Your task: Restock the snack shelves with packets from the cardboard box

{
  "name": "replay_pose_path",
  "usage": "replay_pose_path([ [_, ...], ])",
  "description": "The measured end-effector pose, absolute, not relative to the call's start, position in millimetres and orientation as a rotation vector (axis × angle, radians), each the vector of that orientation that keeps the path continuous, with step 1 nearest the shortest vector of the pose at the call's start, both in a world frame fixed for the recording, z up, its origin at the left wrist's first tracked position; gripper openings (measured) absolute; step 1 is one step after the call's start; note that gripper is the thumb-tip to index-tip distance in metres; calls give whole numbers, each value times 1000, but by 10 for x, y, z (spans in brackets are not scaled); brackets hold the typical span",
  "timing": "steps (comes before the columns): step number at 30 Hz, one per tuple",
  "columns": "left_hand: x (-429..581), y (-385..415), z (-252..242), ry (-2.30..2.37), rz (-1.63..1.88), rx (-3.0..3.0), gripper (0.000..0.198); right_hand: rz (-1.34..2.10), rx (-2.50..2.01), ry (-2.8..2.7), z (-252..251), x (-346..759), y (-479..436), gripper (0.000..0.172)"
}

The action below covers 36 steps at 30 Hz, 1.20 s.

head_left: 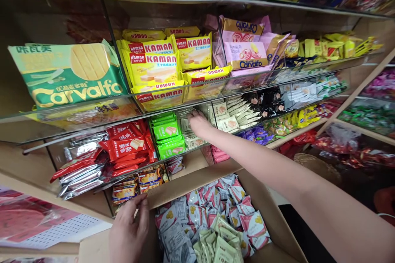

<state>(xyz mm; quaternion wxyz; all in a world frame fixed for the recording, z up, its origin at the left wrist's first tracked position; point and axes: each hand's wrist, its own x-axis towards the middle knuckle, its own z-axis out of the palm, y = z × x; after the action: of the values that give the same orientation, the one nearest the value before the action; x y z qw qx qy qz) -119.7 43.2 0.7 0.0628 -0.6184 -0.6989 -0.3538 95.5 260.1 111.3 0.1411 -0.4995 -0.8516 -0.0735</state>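
Observation:
My right hand (200, 125) reaches into a low shelf compartment, its fingers bent together among cream snack packets (194, 141); the fingertips are partly hidden. Bright green packets (168, 131) fill the slot to its left, and more cream packets (227, 123) stand on its right. Down at the lower left, my left hand (131, 224) is closed on the edge of an open cardboard box (182, 191). Inside the box lie many pink-and-white snack packets (197, 215), with a heap of pale green packets (219, 244) on top.
Clear dividers and a glass shelf edge (185, 90) run just above my right hand. Yellow wafer packs (151, 65) and a green wafer pack (74, 74) fill the upper shelf. Red packets (126, 144) sit lower left, with black packets (268, 100) further right.

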Motion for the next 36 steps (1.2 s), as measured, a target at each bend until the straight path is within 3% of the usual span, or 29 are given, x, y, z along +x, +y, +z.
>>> replay_pose_path([
  [6,-1188,426,16,-2080,-1009,-1887,22,-168,-1314,-2538,1105,885,2603,33],
  [15,-1204,413,11,-2063,-965,-1904,22,90,-1311,-2444,1046,1021,2656,55],
  [17,-1199,411,22,-2055,-974,-1911,21,44,-1214,-2335,1123,1094,2511,51],
  [20,-1178,404,38,-2023,-981,-1917,21,106,-945,-2189,1159,1275,1974,29],
  [25,-1171,408,31,-1960,-980,-1946,18,737,-946,-2524,403,1611,759,27],
  [28,-1188,424,30,-1929,-1007,-1983,16,877,-1263,-2611,-334,1696,327,64],
  [30,-1174,415,50,-1885,-1042,-2003,16,933,-1433,-2577,-678,1710,192,56],
  [32,-1112,367,75,-1803,-1105,-2030,16,979,-1508,-2478,-829,1719,129,33],
  [36,-805,165,38,-1609,-1280,-2218,24,1125,-1430,-2155,-714,1761,119,6],
])
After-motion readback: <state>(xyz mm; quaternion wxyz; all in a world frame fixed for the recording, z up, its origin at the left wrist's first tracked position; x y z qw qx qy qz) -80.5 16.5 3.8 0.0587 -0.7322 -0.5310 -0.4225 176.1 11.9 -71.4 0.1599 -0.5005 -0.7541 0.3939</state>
